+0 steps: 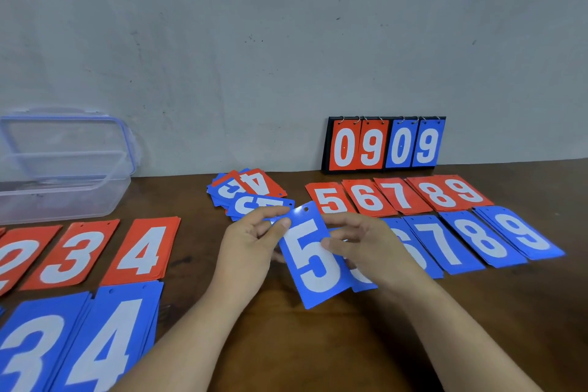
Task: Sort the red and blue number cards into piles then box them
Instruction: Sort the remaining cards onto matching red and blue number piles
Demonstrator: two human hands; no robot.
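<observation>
Left hand point(251, 242), right hand point(366, 242) pinch blue 5 card point(313, 261); blue 5 pile point(364, 285) beneath mostly hidden

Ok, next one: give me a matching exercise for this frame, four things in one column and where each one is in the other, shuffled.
Things:
1. blue 5 card
2. clear plastic box
3. flip scoreboard
4. mixed heap of cards

Places:
A. upright against the wall, behind the red 5 to 9 piles
B. far left of the table
C. held between the left hand and right hand
D. lying just beyond the left hand

Pairs: 1-C, 2-B, 3-A, 4-D
</observation>
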